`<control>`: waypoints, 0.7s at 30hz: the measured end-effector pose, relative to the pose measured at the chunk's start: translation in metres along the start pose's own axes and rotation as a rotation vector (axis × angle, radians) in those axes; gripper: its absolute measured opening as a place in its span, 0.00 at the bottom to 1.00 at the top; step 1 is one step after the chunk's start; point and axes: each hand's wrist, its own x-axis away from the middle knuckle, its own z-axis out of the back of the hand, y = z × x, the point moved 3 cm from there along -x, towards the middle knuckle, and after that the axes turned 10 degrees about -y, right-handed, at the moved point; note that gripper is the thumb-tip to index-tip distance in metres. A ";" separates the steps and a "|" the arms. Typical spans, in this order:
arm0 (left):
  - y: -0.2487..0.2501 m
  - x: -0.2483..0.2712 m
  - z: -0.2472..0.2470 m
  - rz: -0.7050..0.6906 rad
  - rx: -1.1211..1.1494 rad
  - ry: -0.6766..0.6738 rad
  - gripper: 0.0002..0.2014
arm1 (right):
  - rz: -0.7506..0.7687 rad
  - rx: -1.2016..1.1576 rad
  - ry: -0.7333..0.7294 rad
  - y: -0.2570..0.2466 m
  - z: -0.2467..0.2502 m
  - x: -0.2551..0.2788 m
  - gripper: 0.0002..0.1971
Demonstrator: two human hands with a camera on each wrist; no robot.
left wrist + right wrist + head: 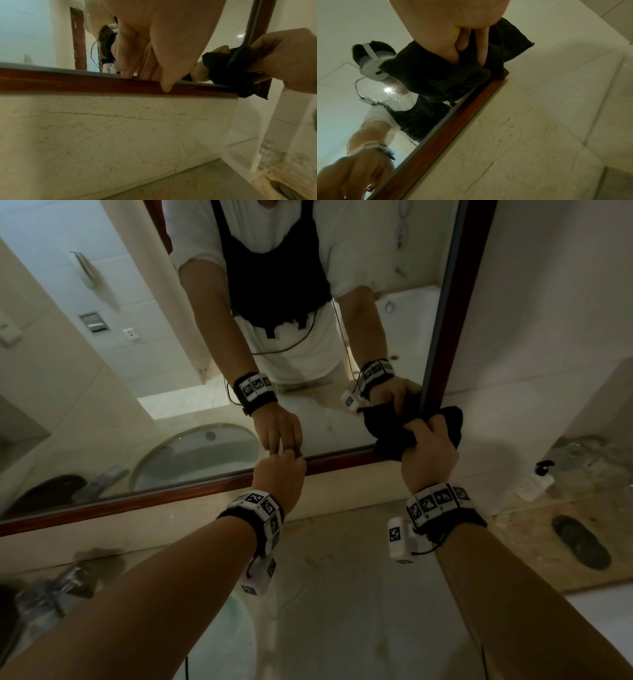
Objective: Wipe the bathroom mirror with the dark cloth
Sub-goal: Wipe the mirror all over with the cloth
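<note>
Marble lines the wall and the worktop [342, 594] below a wide mirror [171, 354] in a reddish wooden frame [137, 501], with a round basin showing in the glass at the left. Left of centre, the left hand [279, 474] rests on the bottom rail, fingers curled down against the frame's inner lip and holding nothing, apparently steadying the person. Further right, the right hand [430, 453] is clenched round the dark cloth [387, 433], which is bunched and pressed into the mirror's lower right corner, part of it spilling over the frame and onto the wall beyond.

By my reading the wiping is in hand at that corner. The next stroke calls for drawing the cloth back onto the glass, leftward or upward, keeping it flat against the surface. The right and bottom rails block travel here; most of the glass lies open to the left and above. A leftward pass along the bottom would meet the left hand, so it may need lifting.
</note>
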 end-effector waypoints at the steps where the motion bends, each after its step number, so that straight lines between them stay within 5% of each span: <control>1: 0.000 0.000 0.001 -0.001 0.007 -0.010 0.11 | 0.021 -0.006 0.012 -0.002 0.004 -0.002 0.15; 10: -0.008 0.013 0.048 -0.066 0.055 0.132 0.11 | 0.131 0.033 0.026 -0.027 0.053 -0.033 0.14; 21: -0.045 0.049 0.170 0.057 0.132 0.731 0.29 | 0.249 0.041 0.173 -0.078 0.131 -0.089 0.09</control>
